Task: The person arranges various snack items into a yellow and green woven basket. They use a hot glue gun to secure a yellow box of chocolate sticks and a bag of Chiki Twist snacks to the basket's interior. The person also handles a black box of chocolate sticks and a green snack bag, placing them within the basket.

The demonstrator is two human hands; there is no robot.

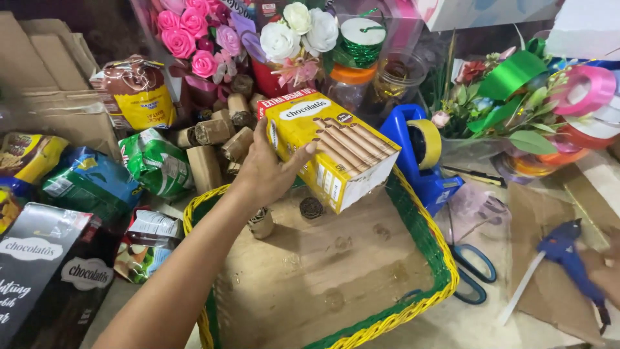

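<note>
At the lower edge of the frame, a bare forearm rises from bottom left toward centre. Lower right: the right hand barely enters at the frame's edge, touching a blue glue gun; whether it grips cannot be told. Centre: woven green-and-yellow basket with a cardboard floor. Just above it, the left hand clasps a yellow wafer-stick box by its near end, tilted over the basket's far rim. Right of the box, a blue tape dispenser; top, pink and white artificial roses
</note>
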